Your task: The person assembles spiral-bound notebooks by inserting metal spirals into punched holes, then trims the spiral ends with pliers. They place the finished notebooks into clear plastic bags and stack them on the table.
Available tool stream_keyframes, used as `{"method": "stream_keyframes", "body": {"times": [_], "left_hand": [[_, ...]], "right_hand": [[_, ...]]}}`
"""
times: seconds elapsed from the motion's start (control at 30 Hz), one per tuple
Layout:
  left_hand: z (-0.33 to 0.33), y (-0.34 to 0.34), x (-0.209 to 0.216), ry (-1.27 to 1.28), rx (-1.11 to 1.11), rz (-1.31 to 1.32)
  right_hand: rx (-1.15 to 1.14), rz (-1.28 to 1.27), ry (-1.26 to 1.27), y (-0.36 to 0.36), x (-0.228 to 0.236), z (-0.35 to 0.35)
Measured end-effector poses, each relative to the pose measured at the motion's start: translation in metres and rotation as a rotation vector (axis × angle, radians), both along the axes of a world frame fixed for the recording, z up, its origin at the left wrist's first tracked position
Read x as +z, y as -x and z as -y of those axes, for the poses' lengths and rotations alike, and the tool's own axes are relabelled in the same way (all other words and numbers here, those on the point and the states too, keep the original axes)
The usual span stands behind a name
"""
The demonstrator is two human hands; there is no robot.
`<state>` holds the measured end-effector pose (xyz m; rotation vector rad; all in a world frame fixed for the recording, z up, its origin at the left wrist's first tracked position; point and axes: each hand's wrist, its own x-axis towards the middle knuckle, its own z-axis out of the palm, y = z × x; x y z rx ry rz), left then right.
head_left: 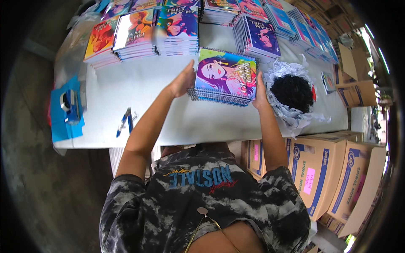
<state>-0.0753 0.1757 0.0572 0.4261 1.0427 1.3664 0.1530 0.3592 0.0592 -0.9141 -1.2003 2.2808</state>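
Note:
A stack of spiral notebooks (225, 76) with a colourful illustrated cover sits between my hands over the middle of the table, turned slightly. Wire bindings show along its near edge. My left hand (183, 81) presses against the stack's left side, its thumb pointing up and away. On the right side my right hand (260, 93) grips the stack, with the thumb up along the edge and the other fingers mostly hidden. More notebook piles stand just beyond, one with red and yellow covers (100, 39) at the left and one with dark purple covers (260, 34) at the right.
Crumpled white paper (280, 69) surrounds a black fuzzy bundle (291, 92) at my right. Pens (125, 121) lie front left, near a blue tape dispenser (70, 107) on a blue sheet (59, 126). Cardboard boxes (314, 168) stand beside the table at the right.

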Motion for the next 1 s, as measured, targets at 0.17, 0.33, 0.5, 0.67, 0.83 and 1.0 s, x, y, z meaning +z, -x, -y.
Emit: {"method": "stream_keyframes", "body": {"times": [0.17,0.33,0.5,0.67,0.83,1.0], "left_hand": [[-0.018,-0.039,0.018,-0.085,-0.105,0.065],[-0.026,-0.032,0.028,-0.068,-0.212,0.157],[-0.031,-0.033,0.034,0.049,-0.170,0.107],[-0.005,-0.033,0.040,0.276,-0.248,0.080],[0.017,-0.029,0.027,0.278,-0.332,-0.007],[0.038,-0.020,0.007,-0.004,0.031,-0.257]], "right_hand": [[-0.087,0.063,-0.085,-0.030,0.018,0.015],[-0.036,-0.050,0.021,-0.032,0.022,0.009],[-0.122,-0.116,0.116,-0.027,0.034,0.025],[-0.292,-0.159,0.210,-0.049,0.016,0.087],[-0.406,-0.176,0.204,-0.061,0.015,0.134],[-0.513,-0.032,-0.056,-0.064,0.018,0.141]]}}
